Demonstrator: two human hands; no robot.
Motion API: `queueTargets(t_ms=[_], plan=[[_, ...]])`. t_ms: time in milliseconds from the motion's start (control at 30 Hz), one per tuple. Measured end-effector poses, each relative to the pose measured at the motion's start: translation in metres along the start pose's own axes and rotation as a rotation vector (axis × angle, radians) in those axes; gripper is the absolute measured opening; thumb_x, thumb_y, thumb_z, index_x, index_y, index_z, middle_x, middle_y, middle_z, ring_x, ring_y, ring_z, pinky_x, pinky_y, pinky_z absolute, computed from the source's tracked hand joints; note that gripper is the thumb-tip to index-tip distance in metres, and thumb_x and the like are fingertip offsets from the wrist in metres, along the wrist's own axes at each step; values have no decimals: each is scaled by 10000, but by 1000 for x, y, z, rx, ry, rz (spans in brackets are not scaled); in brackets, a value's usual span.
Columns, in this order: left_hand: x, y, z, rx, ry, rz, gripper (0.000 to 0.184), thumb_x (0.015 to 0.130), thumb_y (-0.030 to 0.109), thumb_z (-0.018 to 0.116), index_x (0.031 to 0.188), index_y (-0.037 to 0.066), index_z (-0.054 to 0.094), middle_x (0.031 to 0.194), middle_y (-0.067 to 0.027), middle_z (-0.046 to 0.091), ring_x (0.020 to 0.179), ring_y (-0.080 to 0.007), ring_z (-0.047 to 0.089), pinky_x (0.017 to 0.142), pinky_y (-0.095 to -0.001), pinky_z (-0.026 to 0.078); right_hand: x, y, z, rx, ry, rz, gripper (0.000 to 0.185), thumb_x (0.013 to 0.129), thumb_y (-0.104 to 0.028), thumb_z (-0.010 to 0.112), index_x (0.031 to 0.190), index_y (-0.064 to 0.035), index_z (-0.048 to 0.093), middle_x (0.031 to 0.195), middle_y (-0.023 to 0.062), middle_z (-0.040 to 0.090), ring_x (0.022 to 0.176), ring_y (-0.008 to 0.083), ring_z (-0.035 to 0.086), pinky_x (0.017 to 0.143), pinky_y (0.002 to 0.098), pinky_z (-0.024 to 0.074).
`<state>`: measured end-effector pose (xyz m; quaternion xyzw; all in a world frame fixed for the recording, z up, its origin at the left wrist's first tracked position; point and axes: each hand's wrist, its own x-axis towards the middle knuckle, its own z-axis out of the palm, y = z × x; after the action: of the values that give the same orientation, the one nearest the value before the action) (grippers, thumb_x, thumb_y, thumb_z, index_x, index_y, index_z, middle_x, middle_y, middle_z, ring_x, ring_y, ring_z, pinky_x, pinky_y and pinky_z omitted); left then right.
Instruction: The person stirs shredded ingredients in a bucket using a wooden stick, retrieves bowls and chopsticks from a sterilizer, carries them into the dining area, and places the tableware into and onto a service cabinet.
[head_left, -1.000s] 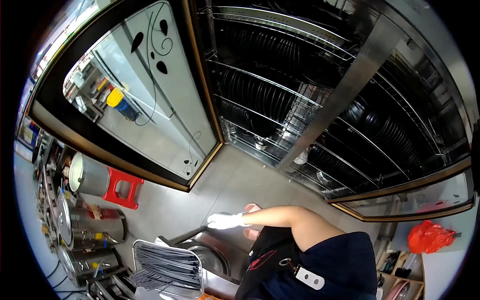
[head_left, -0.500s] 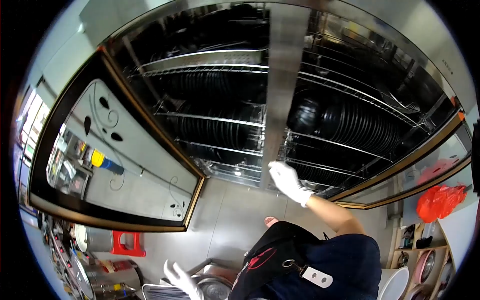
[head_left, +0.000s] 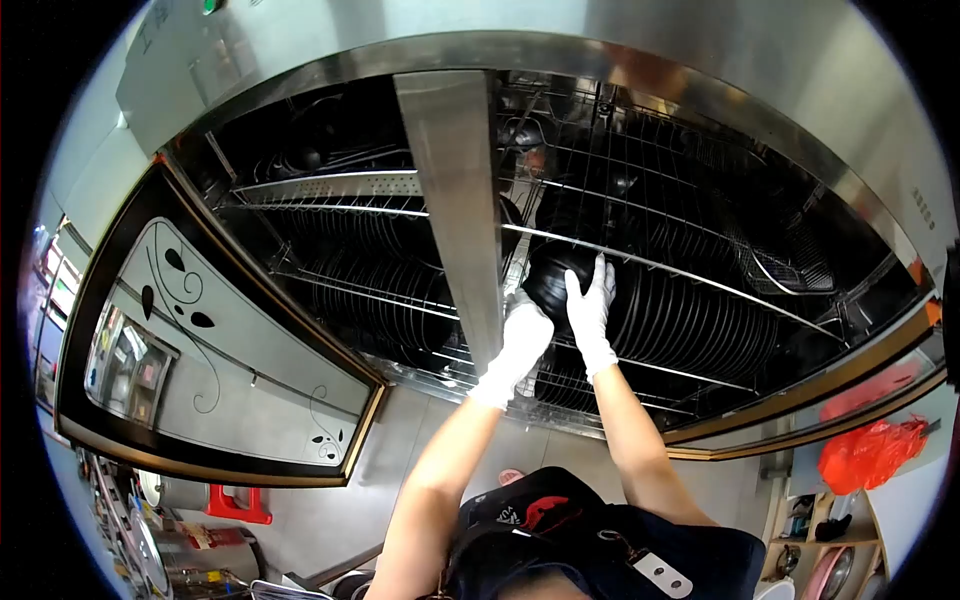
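Observation:
Both my hands wear white gloves and reach into the right half of an open steel cabinet [head_left: 445, 150]. My left hand [head_left: 523, 335] is at the lower left side of a stack of black bowls [head_left: 548, 277], its fingertips partly hidden. Against the right side of the same stack lies my right hand [head_left: 592, 312], thumb and fingers apart around the bowls. A row of upright black plates [head_left: 690, 325] stands just right of my right hand on the wire shelf.
The left glass door [head_left: 235, 340] stands open. A mesh basket [head_left: 785, 255] rests on a shelf at the right. Red plastic bag [head_left: 872, 455] hangs at the right door. A red stool [head_left: 238, 506] and metal pots [head_left: 205, 558] are at the lower left.
The view has turned toward the cabinet's right half. My right hand has moved from near the centre post to the bowls, and my left hand has come up from the metal container to them.

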<state>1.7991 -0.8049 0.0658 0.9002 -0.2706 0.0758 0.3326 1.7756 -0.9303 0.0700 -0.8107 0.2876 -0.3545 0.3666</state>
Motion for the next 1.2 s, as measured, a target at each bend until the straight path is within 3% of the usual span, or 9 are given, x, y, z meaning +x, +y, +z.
queueTargets(t_ms=[100,300,367,500,533,567,733,1067,1200], plan=[[39,4,7,-301,-235,-593,464,873,240,497,1172,-112,454,1069,-357,541,1082,-435,522,909,-430,431,5,15,14,168,78,-40,744,806,-317,685,1395,-68,306,1420,276,250,1316,415,242,1080,456,247],[57,10,8,-826,-74,-1039,508,849,326,599,1202,-28,506,1162,-201,583,1052,-328,566,918,-408,409,18,9,11,243,127,118,645,830,-359,659,1332,-58,387,1363,203,384,1278,336,341,1058,404,293],[57,17,4,-1087,60,-1194,468,859,311,600,1200,0,519,1155,-171,596,1044,-312,575,915,-439,421,19,-31,-16,512,48,387,649,836,-394,650,1324,-47,400,1327,191,437,1225,321,411,1044,396,304],[50,3,34,-1962,-72,-1026,380,846,264,658,1143,51,552,1080,-99,629,1007,-265,601,914,-447,468,26,-14,-6,695,119,497,579,846,-365,667,1291,-97,411,1200,130,520,1072,221,484,933,332,395],[44,23,17,-2046,-163,-828,360,833,229,679,1112,34,562,1059,-98,632,974,-255,610,906,-426,473,24,-11,-2,737,112,503,581,851,-363,660,1304,-103,405,1220,130,512,1092,220,477,941,332,389],[45,27,21,-1912,-21,-784,297,841,185,668,1070,23,572,1036,-113,632,925,-249,620,879,-407,488,23,-15,-3,778,106,507,584,856,-362,653,1318,-109,399,1240,130,503,1113,218,469,949,333,384],[48,21,8,-1846,-98,-660,129,841,95,651,931,40,578,981,-116,632,858,-229,630,788,-353,521,20,-20,-7,808,48,506,585,869,-333,635,1354,-114,394,1309,130,461,1172,227,439,987,346,357],[1,29,-28,-1737,-91,-477,145,833,46,641,974,12,632,932,-70,668,808,-165,639,775,-300,513,-17,-36,-25,836,-30,443,636,904,-425,534,1420,-148,285,1478,131,238,1358,277,210,1104,403,180],[-18,43,-56,-1713,-135,-455,218,825,43,650,1033,-17,625,977,-70,663,857,-155,627,795,-277,495,-25,-42,-37,877,17,325,510,922,-295,532,1379,-139,368,1415,135,327,1268,255,339,1050,360,293]])
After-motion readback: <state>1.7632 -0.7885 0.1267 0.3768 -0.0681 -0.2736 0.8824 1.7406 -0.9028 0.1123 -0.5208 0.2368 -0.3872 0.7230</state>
